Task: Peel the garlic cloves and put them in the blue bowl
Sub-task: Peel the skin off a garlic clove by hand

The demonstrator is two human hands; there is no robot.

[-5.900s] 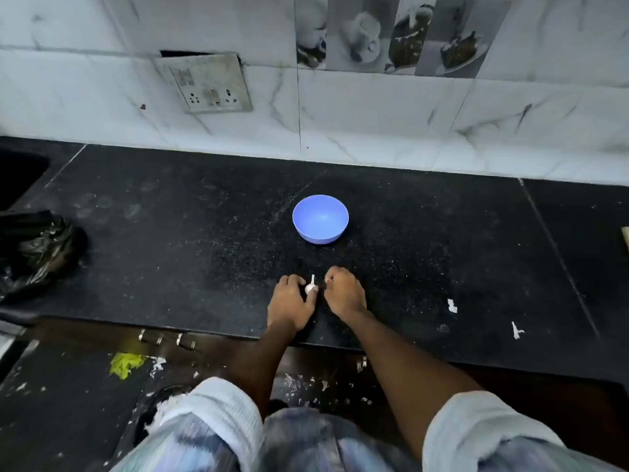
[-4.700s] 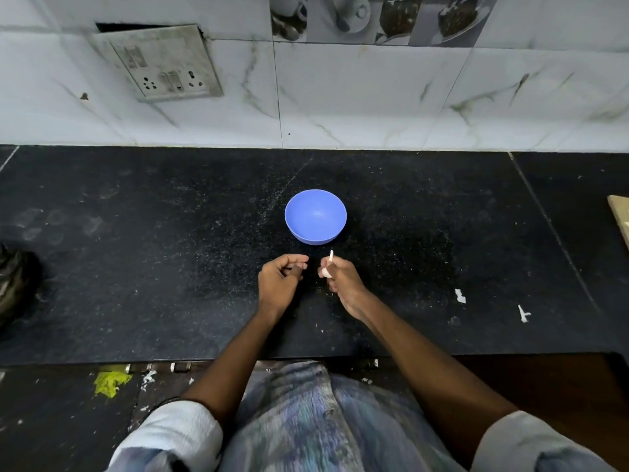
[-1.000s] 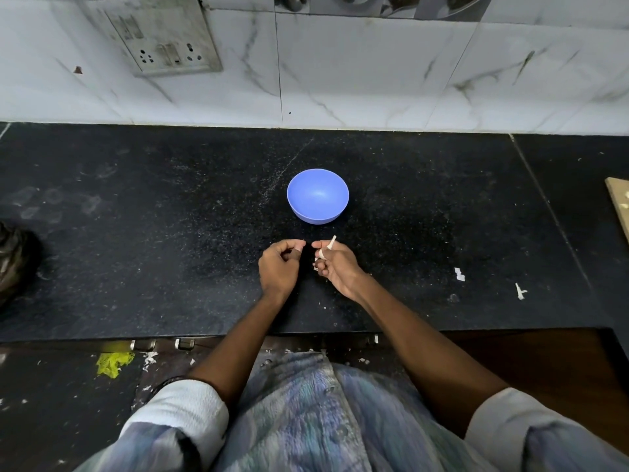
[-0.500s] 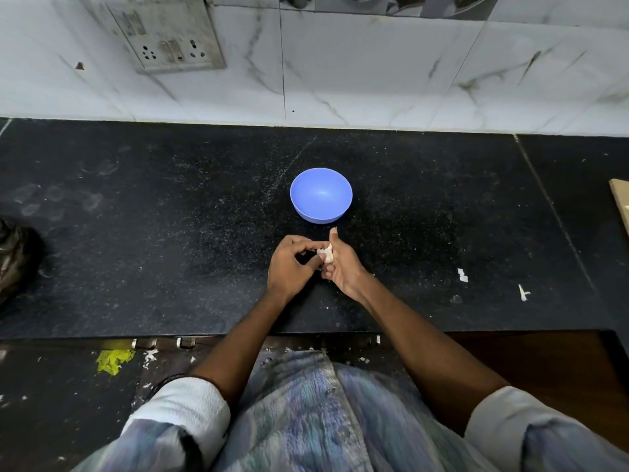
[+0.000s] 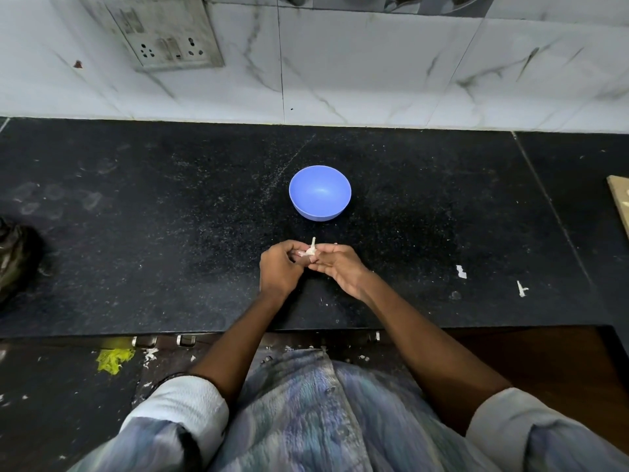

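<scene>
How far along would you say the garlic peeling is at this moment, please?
Early on. Nothing shows in the blue bowl, so no clove is in it yet. The left hand and right hand both pinch one garlic clove with skin sticking up. Finishing the peel and dropping it in remain.

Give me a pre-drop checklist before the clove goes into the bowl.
1. Garlic clove held: ok, pinched between left hand and right hand.
2. Clove fully peeled: cannot tell; a skin tail sticks up from it.
3. Blue bowl upright on the counter: ok.
4. Bowl has room: ok, nothing visible inside.
5. Path from hands to bowl clear: ok.
</scene>
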